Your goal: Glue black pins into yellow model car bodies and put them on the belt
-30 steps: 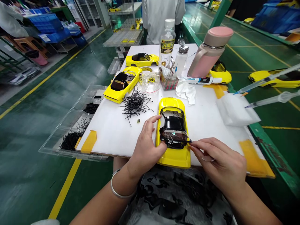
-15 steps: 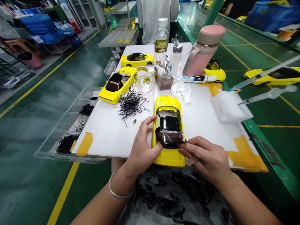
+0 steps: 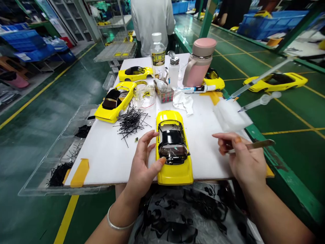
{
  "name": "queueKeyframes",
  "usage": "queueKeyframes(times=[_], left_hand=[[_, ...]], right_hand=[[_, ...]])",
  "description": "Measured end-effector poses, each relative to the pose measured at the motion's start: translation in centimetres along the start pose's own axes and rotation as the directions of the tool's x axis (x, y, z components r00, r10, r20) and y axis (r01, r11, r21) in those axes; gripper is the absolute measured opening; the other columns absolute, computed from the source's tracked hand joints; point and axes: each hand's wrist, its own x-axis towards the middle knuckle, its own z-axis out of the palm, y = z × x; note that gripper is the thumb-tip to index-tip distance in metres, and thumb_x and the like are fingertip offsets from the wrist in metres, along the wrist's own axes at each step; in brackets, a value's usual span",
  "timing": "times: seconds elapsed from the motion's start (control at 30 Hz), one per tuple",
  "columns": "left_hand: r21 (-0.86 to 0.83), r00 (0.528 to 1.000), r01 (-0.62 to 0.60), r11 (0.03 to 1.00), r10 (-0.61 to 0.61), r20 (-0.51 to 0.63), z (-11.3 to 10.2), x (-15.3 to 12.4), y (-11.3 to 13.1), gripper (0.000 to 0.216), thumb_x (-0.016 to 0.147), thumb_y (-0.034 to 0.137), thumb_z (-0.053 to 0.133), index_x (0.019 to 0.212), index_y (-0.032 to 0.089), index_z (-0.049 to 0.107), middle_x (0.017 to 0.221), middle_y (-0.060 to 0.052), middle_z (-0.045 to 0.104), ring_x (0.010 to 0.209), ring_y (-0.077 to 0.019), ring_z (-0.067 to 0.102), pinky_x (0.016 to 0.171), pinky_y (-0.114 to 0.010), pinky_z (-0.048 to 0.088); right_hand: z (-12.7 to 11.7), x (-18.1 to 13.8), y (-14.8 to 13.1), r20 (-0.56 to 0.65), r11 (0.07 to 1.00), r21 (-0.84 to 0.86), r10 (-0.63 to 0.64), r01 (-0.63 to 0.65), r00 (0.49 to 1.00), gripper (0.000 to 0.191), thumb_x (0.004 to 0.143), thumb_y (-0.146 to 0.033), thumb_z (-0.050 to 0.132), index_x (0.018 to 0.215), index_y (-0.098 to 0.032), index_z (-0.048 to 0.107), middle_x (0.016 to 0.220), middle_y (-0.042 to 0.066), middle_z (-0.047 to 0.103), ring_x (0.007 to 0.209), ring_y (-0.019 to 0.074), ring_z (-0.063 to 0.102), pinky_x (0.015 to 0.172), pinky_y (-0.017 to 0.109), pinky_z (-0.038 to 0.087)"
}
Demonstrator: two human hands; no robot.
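Note:
A yellow model car body (image 3: 172, 169) with a black cabin lies on the white board (image 3: 203, 142) in front of me. My left hand (image 3: 142, 162) rests against the car's left side, thumb on the edge of the black cabin. My right hand (image 3: 241, 159) is off to the right of the car, fingers pinched on metal tweezers (image 3: 256, 145) that point to the right. A heap of thin black rods (image 3: 130, 120) lies on the board just left of the car.
Other yellow car bodies (image 3: 114, 101) lie at the back left. A pink flask (image 3: 199, 62), bottles (image 3: 157, 54), a glue tube (image 3: 195, 89) and syringes (image 3: 256, 103) stand at the back and right. A clear tray (image 3: 45, 162) of black parts sits left. A person (image 3: 152, 20) stands behind the board.
My right hand has drawn away from the car's rear right corner to the right, with the tweezers now showing. My left hand stays on the car. The view has shifted.

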Motion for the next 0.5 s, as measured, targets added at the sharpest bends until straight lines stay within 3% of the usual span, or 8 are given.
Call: queueKeyframes(times=[0.07,0.13,0.2,0.27,0.37,0.5], left_hand=[[-0.013,0.999,0.038,0.999,-0.038,-0.017,0.1,0.3,0.0,0.057,0.093,0.035,0.071,0.145,0.03,0.047,0.156,-0.009,0.049,0.154,-0.026,0.039,0.126,-0.042,0.036],[-0.005,0.998,0.052,0.999,-0.052,-0.017,0.2,0.5,0.0,0.054,0.095,0.036,0.071,0.144,0.03,0.049,0.157,-0.008,0.049,0.153,-0.0256,0.041,0.127,-0.042,0.035],[-0.003,0.999,0.048,0.999,-0.048,-0.007,0.2,0.5,0.1,0.058,0.093,0.033,0.074,0.145,0.031,0.049,0.158,-0.006,0.048,0.152,-0.0256,0.043,0.125,-0.04,0.04],[-0.001,0.998,0.062,0.998,-0.062,-0.009,0.2,0.4,0.2,0.062,0.089,0.03,0.079,0.145,0.033,0.05,0.159,-0.005,0.048,0.151,-0.0254,0.045,0.12,-0.036,0.046],[0.006,0.994,0.109,0.994,-0.109,-0.017,0.1,0.1,0.5,0.062,0.087,0.026,0.082,0.142,0.033,0.054,0.159,-0.004,0.05,0.149,-0.0239,0.049,0.116,-0.031,0.05],[-0.021,0.991,0.131,0.991,-0.131,-0.035,0.1,0.0,0.8,0.059,0.085,0.025,0.084,0.137,0.034,0.059,0.157,-0.001,0.054,0.146,-0.0208,0.053,0.116,-0.025,0.05]], right_hand=[[-1.3,0.4,0.8,-0.011,0.998,-0.062,0.01,-0.011,1.0,0.044,0.109,-0.043,0.044,0.101,-0.023,0.083,0.093,0.007,0.069,0.082,0.0185,0.063,0.072,0.032,0.051],[-2.5,0.8,1.2,0.021,0.993,-0.106,0.054,-0.052,0.998,0.049,0.108,-0.049,0.045,0.094,-0.022,0.084,0.09,0.008,0.068,0.079,0.0185,0.062,0.069,0.032,0.051],[-3.4,1.3,1.1,0.032,0.988,-0.008,0.156,-0.155,0.987,0.055,0.105,-0.059,0.047,0.093,-0.02,0.084,0.082,0.008,0.068,0.064,0.0163,0.06,0.055,0.029,0.05],[-3.7,2.1,0.5,0.021,0.955,0.142,0.26,-0.261,0.965,0.054,0.099,-0.064,0.057,0.093,-0.018,0.083,0.083,0.01,0.072,0.062,0.0169,0.064,0.047,0.027,0.05],[-2.9,4.4,-1.0,0.083,0.928,0.129,0.342,-0.35,0.936,0.035,0.085,-0.052,0.081,0.092,-0.018,0.082,0.088,0.011,0.079,0.068,0.0184,0.071,0.05,0.023,0.053],[-0.1,8.0,-2.5,0.22,0.957,-0.015,0.287,-0.291,0.932,0.016,0.076,-0.031,0.085,0.083,-0.017,0.081,0.074,0.006,0.077,0.055,0.0132,0.063,0.05,0.023,0.051]])
